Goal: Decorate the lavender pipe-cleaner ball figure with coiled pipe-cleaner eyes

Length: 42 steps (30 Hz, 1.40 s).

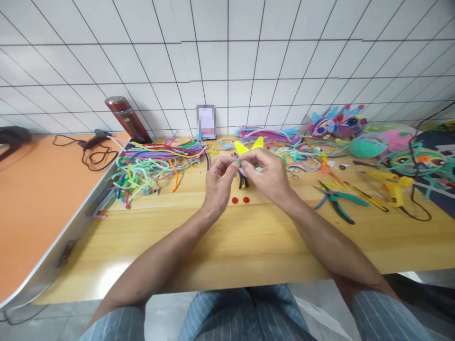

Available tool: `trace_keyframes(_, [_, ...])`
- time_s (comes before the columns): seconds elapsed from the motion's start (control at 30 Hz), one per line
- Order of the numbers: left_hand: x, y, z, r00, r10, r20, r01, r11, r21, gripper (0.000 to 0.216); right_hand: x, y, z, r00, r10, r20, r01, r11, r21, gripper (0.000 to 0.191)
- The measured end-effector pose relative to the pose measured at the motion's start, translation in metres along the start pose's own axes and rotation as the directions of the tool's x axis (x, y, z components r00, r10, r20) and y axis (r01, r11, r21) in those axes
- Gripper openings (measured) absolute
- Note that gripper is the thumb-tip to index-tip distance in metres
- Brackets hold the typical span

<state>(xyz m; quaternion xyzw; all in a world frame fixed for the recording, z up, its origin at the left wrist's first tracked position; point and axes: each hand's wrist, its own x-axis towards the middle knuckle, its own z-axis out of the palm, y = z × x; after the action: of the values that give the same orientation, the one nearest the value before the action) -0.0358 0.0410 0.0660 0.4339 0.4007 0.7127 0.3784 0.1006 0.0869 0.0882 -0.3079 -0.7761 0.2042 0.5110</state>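
Observation:
Above the middle of the wooden table (227, 246), my left hand (217, 182) and my right hand (266, 173) meet, both pinched closed on a small pipe-cleaner figure (245, 158). Two yellow ear-like loops stick up from the figure's top and a dark stem hangs below my fingers. On the table just under the figure lie two small red dots (241, 200).
A heap of coloured pipe cleaners (152, 166) lies at the left, more (284, 142) behind my hands. Teal-handled pliers (337, 201), a yellow glue gun (393, 187) and finished colourful figures (337, 124) sit at the right. A red flask (124, 118) leans on the wall. An orange table (35, 199) adjoins left.

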Motion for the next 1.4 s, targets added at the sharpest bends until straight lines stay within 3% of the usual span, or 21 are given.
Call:
trace_keyframes(0.13, [0.006, 0.006, -0.004, 0.996, 0.027, 0.086, -0.035, 0.996, 0.088, 0.025, 0.006, 0.002, -0.011, 0.998, -0.011, 0.06, 0.013, 0.999, -0.034, 0.02])
trace_keyframes(0.37, [0.006, 0.001, -0.003, 0.997, -0.069, -0.024, 0.067, 0.996, -0.064, 0.019, 0.002, -0.005, -0.004, 0.997, 0.052, 0.058, -0.06, 0.987, 0.147, 0.02])
trace_keyframes(0.7, [0.007, 0.006, -0.005, 0.999, -0.003, 0.054, 0.002, 1.0, 0.016, 0.02, 0.003, 0.002, -0.009, 0.993, 0.089, 0.077, -0.101, 0.98, 0.171, 0.015])
trace_keyframes(0.83, [0.008, 0.005, -0.007, 0.994, -0.055, 0.093, 0.057, 0.998, -0.022, 0.023, 0.006, 0.0, -0.014, 0.991, 0.097, 0.091, -0.115, 0.969, 0.218, 0.018])
trace_keyframes(1.0, [0.01, 0.005, -0.006, 0.987, -0.111, 0.116, 0.123, 0.987, -0.101, 0.031, 0.007, -0.001, -0.016, 0.994, 0.08, 0.072, -0.09, 0.985, 0.149, 0.02])
trace_keyframes(1.17, [0.01, 0.007, -0.004, 0.986, -0.092, 0.136, 0.108, 0.988, -0.113, 0.031, 0.008, -0.004, -0.02, 0.997, 0.033, 0.063, -0.036, 0.998, 0.044, 0.02])
trace_keyframes(1.4, [0.009, 0.007, -0.005, 0.993, -0.069, 0.093, 0.078, 0.992, -0.097, 0.029, 0.005, -0.006, -0.016, 0.999, -0.005, 0.034, 0.004, 1.0, 0.02, 0.023])
